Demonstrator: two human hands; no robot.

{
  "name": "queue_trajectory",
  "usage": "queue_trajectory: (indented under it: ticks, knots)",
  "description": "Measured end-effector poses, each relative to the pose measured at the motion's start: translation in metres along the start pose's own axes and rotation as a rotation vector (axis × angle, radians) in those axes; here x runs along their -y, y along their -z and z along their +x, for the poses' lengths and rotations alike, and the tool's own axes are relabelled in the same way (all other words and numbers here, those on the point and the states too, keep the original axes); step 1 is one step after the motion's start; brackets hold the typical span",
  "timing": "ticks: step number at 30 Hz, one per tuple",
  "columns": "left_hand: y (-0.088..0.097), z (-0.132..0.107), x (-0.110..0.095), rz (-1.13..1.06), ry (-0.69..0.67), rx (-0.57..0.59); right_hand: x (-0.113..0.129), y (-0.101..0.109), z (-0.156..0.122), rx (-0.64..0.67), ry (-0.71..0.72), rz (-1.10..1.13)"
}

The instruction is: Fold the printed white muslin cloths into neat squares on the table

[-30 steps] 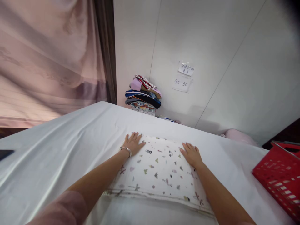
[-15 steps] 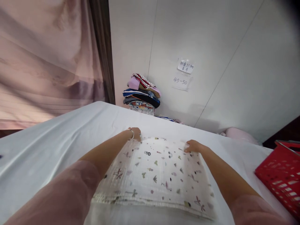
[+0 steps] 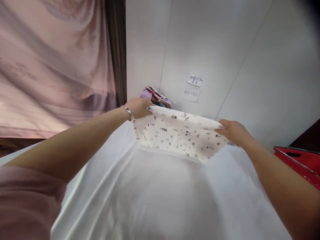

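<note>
A white cloth with small printed motifs (image 3: 178, 133) is stretched between my two hands, its upper edge raised and its lower part hanging toward the white-covered table (image 3: 162, 196). My left hand (image 3: 138, 108), with a bracelet at the wrist, pinches the cloth's upper left corner. At the upper right corner my right hand (image 3: 232, 130) grips it between thumb and fingers. Whether the cloth's lower edge touches the table I cannot tell.
Behind my left hand a pile of folded fabrics (image 3: 157, 96) stands by the wall, partly hidden. A red plastic basket (image 3: 297, 163) is at the right edge. A pink patterned curtain (image 3: 60, 66) hangs at the left. Paper notes (image 3: 192, 95) stick to the wall.
Both hands have lifted the printed cloth up and away from the table's near side. Earlier it lay flat and folded on the table; now it hangs from its upper edge.
</note>
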State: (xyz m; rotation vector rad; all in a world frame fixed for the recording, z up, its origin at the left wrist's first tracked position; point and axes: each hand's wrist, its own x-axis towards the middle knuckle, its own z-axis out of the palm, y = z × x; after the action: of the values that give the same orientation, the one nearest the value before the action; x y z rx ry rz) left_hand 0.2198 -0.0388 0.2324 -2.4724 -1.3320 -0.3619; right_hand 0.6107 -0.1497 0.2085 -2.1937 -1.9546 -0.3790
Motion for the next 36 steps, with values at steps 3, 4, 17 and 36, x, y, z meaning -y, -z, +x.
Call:
queue_trajectory:
  ticks: [3, 4, 17, 36]
  knots:
    - [0.019, -0.038, -0.004, 0.019, -0.097, -0.180, 0.003, 0.017, -0.041, -0.194, 0.061, -0.131]
    - [0.013, -0.054, -0.006, 0.006, -0.128, -0.204, 0.004, 0.010, -0.058, -0.252, 0.094, -0.164]
    - [-0.168, -0.256, -0.066, -0.431, -0.370, 0.006, 0.022, -0.185, -0.272, 0.012, 0.349, 0.093]
    - [-0.160, -0.172, -0.095, -0.421, -0.055, 0.191, 0.133, -0.128, -0.162, 0.265, 0.180, 0.566]
